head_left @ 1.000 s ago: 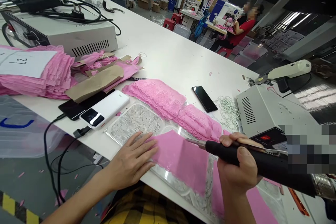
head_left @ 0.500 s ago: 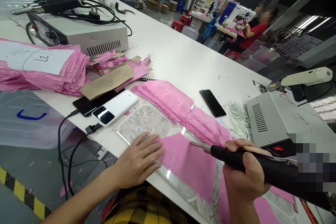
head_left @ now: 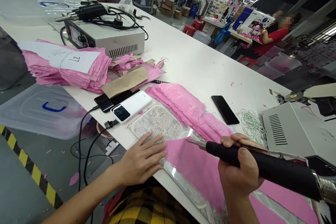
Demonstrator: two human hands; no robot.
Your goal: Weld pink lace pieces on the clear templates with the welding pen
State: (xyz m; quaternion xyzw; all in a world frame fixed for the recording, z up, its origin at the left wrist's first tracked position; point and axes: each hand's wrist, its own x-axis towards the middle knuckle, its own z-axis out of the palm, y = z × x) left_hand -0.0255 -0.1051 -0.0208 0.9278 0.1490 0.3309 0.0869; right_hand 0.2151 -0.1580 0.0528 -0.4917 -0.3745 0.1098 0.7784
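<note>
My left hand (head_left: 144, 159) lies flat, fingers stretched, with its fingertips at the left edge of a pink fabric piece (head_left: 194, 168). The piece rests on a clear patterned plate (head_left: 154, 122) on the white table. My right hand (head_left: 240, 168) is wrapped around a black hand-held tool (head_left: 278, 168) with a tapered metal tip, resembling an ultrasonic cutter. The tip meets the upper edge of the fabric piece, or hovers just over it; I cannot tell which. Behind it lies a stack of pink lace (head_left: 183, 108). More pink pieces (head_left: 286, 199) lie under and beyond my right forearm.
A white power bank (head_left: 133, 105) and a black phone (head_left: 225, 109) lie nearby. Tied pink lace (head_left: 89, 70), a grey box (head_left: 118, 38) with a similar tool (head_left: 89, 12), a second grey box (head_left: 291, 129) and tangled pale cord (head_left: 252, 124) surround the work. A person in red sits farther off.
The view has turned, so the table things sit farther right. The tool tip has slid leftward along the fabric's upper edge. My left hand stays flat at the fabric edge.
</note>
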